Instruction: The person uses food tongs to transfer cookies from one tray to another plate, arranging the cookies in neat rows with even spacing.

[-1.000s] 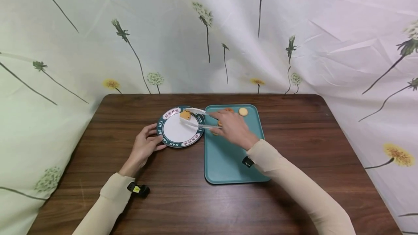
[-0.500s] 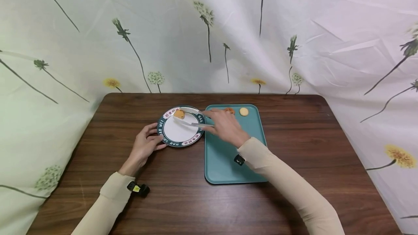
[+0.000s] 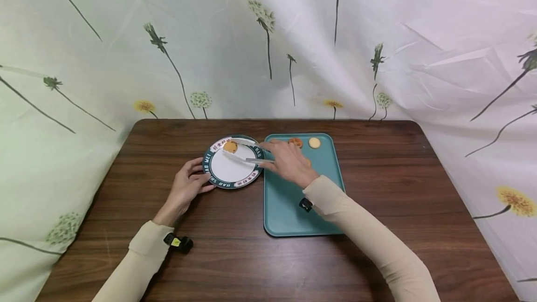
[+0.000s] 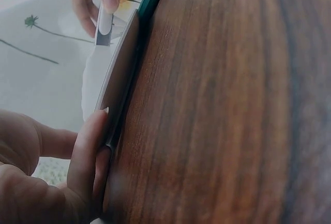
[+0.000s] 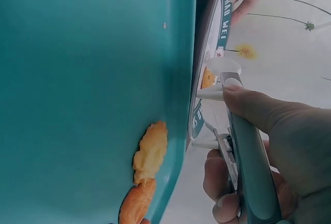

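My left hand (image 3: 186, 184) grips the left rim of a round white plate (image 3: 230, 171) with a dark green lettered border. Thumb and fingers pinch the plate's edge in the left wrist view. On the plate's upper part is a small golden-brown cookie (image 3: 230, 147), between the white tips of a pair of tongs (image 3: 241, 158). My right hand (image 3: 289, 162) holds these tongs by their grey-green handles (image 5: 253, 167), reaching over the tray toward the plate. The tips stand apart on either side of the cookie.
A teal tray (image 3: 289, 213) lies right beside the plate. It bears a pretzel-shaped cookie (image 3: 295, 142), a pale round cookie (image 3: 314, 143), a shell-like pastry (image 5: 151, 151) and an orange-brown pastry (image 5: 137, 202). Behind the wooden table (image 3: 226, 264) hangs a flowered cloth (image 3: 176, 22).
The right hand and tongs have moved left, bringing the cookie farther over the plate, then nearly stopped. More of the pretzel-shaped cookie shows. The left hand has stayed at the rim.
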The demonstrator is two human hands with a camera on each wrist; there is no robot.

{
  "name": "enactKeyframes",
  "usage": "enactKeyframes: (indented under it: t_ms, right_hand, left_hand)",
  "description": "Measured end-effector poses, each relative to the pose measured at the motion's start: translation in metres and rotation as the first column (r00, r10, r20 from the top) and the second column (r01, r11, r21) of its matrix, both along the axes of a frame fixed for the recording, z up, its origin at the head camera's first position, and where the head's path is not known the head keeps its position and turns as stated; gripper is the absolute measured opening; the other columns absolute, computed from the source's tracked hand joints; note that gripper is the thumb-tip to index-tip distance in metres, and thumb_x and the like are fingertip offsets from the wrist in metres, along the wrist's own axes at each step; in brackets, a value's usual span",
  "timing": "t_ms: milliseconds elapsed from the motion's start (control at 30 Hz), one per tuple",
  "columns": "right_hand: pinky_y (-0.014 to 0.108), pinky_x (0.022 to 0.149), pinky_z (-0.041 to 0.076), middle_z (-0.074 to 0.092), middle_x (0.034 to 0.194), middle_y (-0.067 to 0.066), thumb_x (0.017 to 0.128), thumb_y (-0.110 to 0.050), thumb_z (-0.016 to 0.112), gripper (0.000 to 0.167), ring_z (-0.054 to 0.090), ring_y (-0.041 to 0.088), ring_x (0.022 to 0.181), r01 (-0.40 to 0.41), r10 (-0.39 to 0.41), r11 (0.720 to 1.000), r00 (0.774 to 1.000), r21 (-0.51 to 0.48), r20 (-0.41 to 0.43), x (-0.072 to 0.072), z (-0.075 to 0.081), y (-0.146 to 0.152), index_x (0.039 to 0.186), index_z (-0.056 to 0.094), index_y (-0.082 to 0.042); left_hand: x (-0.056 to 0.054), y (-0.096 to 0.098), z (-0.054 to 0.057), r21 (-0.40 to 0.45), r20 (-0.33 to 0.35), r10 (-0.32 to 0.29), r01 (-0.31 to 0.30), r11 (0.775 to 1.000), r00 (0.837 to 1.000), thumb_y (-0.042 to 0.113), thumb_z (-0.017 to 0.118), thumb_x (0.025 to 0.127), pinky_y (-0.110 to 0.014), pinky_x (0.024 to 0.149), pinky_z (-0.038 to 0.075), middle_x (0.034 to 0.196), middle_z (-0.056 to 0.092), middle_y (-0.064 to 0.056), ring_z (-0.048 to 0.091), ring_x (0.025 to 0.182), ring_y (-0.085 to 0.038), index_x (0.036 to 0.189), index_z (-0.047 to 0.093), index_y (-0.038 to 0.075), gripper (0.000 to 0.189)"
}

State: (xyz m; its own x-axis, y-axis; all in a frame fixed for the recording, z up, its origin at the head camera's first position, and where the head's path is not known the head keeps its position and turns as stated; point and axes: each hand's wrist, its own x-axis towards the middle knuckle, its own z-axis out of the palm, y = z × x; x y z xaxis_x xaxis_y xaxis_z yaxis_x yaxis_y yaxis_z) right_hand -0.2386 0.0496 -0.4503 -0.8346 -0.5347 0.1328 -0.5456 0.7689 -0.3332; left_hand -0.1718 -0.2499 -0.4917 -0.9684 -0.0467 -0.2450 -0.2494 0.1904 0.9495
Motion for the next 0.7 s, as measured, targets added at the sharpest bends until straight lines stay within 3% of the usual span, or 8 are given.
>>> enactKeyframes:
  t_ms: [500,600,700]
  right_hand:
    - [0.023,0.037,0.021,0.064,0.145,0.007,0.095,-0.045,0.075,0.062,0.027,0.011,0.043,0.019,-0.019,1.000,1.000,-0.020,0.014,-0.0022,-0.0020,-0.0002,0.151,0.057,-0.023]
    - [0.023,0.038,0.025,0.063,0.148,0.008,0.096,-0.045,0.075,0.062,0.034,0.011,0.044,0.016,-0.015,1.000,1.000,-0.017,0.022,-0.0021,-0.0018,-0.0001,0.151,0.057,-0.022]
    - [0.025,0.042,0.038,0.063,0.147,0.008,0.095,-0.045,0.076,0.063,0.050,0.013,0.051,0.006,-0.005,1.000,1.000,-0.017,0.022,-0.0031,-0.0018,0.0002,0.150,0.057,-0.020]
  left_hand:
    - [0.0009,0.0027,0.0036,0.013,-0.001,0.003,-0.003,1.000,1.000,0.005,0.053,0.108,-0.024,0.087,0.067,0.157,0.034,-0.025,0.061,0.113,-0.013,0.166,0.022,0.010,0.066]
    - [0.0013,0.0028,0.0034,0.013,0.000,0.005,-0.005,1.000,1.000,0.004,0.053,0.108,-0.024,0.087,0.067,0.157,0.034,-0.025,0.061,0.114,-0.015,0.166,0.022,0.010,0.066]
    - [0.0020,0.0024,0.0031,0.012,-0.004,0.005,-0.005,1.000,1.000,0.004,0.052,0.108,-0.024,0.088,0.067,0.156,0.034,-0.025,0.061,0.114,-0.015,0.165,0.022,0.009,0.066]
